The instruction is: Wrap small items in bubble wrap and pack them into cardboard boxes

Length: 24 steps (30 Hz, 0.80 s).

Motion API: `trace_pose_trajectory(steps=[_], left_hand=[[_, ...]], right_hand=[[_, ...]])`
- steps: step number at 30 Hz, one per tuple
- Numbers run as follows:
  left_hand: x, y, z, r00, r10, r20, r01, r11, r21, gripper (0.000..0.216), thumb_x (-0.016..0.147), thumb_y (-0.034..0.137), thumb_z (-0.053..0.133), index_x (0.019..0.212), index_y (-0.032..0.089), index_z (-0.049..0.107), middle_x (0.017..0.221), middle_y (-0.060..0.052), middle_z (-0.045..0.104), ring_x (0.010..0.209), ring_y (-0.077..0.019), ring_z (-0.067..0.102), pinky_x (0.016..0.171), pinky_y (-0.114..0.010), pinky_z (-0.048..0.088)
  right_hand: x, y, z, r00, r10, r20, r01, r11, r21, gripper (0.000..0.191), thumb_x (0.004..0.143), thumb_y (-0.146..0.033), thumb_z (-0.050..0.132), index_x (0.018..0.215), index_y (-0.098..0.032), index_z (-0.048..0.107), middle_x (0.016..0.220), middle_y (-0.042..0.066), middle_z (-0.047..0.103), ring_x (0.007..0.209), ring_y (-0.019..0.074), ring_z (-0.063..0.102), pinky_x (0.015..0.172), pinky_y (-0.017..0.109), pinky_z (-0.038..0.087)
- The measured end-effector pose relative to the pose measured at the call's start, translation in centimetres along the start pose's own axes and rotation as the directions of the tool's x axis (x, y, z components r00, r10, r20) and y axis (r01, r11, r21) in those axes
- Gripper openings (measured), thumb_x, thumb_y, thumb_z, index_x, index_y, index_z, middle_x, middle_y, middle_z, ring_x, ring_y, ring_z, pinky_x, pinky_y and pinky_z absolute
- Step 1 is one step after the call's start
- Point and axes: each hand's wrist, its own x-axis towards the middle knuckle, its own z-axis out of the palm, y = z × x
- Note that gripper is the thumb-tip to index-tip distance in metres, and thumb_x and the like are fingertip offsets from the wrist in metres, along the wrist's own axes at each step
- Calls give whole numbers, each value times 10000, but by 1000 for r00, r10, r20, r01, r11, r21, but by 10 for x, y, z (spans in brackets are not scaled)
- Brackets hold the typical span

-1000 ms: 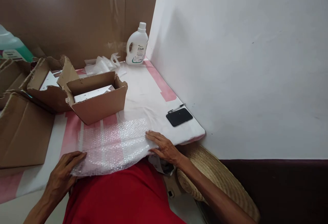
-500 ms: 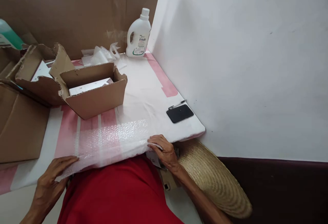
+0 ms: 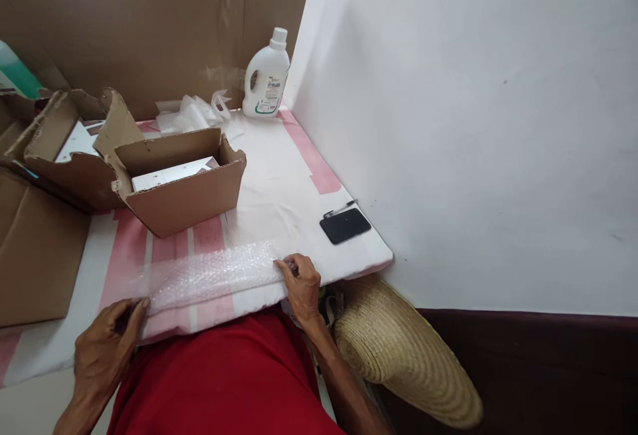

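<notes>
**Bubble wrap pinned at both ends along the near table edge**

The clear sheet of bubble wrap (image 3: 212,275) lies rolled into a narrow band along the near edge of the pink-and-white covered table (image 3: 279,189). The left hand (image 3: 107,348) pinches its left end and the right hand (image 3: 299,283) grips its right end, which keeps the roll from springing open. An open brown cardboard box (image 3: 182,186) sits just beyond; a black phone (image 3: 345,226) lies to the right.

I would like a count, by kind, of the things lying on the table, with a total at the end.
Open cardboard boxes: 2, the nearer box and the torn box behind it
Bubble wrap: 1, held at its ends by the left hand and right hand
White bottle: 1
Black phone: 1
Pen: 1
Plastic bags, one heap: 1
Total: 7
</notes>
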Motion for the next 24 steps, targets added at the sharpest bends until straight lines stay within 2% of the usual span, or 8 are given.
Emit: trace_pose_trajectory(steps=[8, 11, 13, 15, 18, 20, 21, 24], left_hand=[[4, 12, -1, 1000, -10, -6, 10, 993, 114, 455, 849, 662, 522, 856, 246, 705, 723, -4, 704, 647, -188, 651, 603, -298, 489], [-1, 16, 3, 983, 121, -140, -98, 982, 162, 485, 896, 612, 518, 1123, 211, 670, 884, -44, 709, 733, -208, 656, 692, -349, 530], [-5, 24, 10, 914, 294, -281, -220, 939, 265, 547, 929, 517, 533, 1354, 174, 556, 1121, -129, 686, 936, -268, 665, 839, -437, 536], [-8, 35, 20, 800, 513, -311, -398, 842, 365, 560, 949, 368, 542, 1467, 174, 458, 1314, -184, 615, 1151, -323, 616, 979, -505, 483], [-10, 47, 42, 583, 811, -60, -750, 564, 345, 551, 958, 229, 497, 1504, 217, 429, 1409, -151, 591, 1307, -296, 548, 1091, -450, 407], [-10, 49, 56, 469, 878, 92, -857, 427, 289, 541, 968, 290, 489, 1503, 230, 445, 1455, -135, 574, 1378, -297, 492, 1154, -443, 335], [-10, 47, 62, 455, 881, 129, -868, 407, 285, 547, 967, 345, 496, 1502, 234, 455, 1490, -135, 548, 1417, -315, 451, 1186, -467, 285], [-11, 40, 73, 494, 854, 164, -851, 436, 294, 596, 950, 440, 524, 1513, 255, 453, 1567, -135, 465, 1498, -352, 328, 1232, -541, 168]], right_hand=[[3, -1, 8, 999, -35, -9, 34, 993, -113, 411, 1030, -519, 486, 767, -225, 602, 747, 47, 629, 748, 221, 532, 695, 330, 401], [4, -3, 9, 1000, -23, -1, 23, 991, -131, 421, 1030, -537, 475, 770, -231, 599, 749, 53, 629, 749, 231, 522, 695, 340, 397], [5, -4, 9, 1000, -26, 9, 27, 991, -135, 415, 1032, -530, 477, 770, -233, 601, 753, 54, 633, 753, 232, 520, 696, 340, 397], [5, -4, 9, 999, -40, 10, 41, 989, -144, 414, 1032, -529, 480, 765, -235, 598, 750, 51, 635, 753, 229, 520, 695, 336, 397], [5, -3, 11, 999, -40, 2, 39, 985, -167, 421, 1024, -544, 488, 750, -239, 585, 740, 46, 636, 746, 227, 528, 689, 332, 403], [6, -1, 10, 1000, -18, 10, 19, 984, -175, 420, 1018, -549, 497, 749, -239, 584, 741, 46, 638, 748, 231, 541, 695, 337, 421], [8, -1, 9, 1000, -5, 16, 8, 985, -175, 415, 1017, -549, 497, 761, -237, 592, 746, 49, 641, 750, 234, 549, 702, 343, 436], [10, -11, 6, 1000, 18, -17, -20, 987, -161, 380, 1026, -524, 480, 971, -190, 653, 906, 112, 691, 868, 274, 600, 802, 408, 496]])
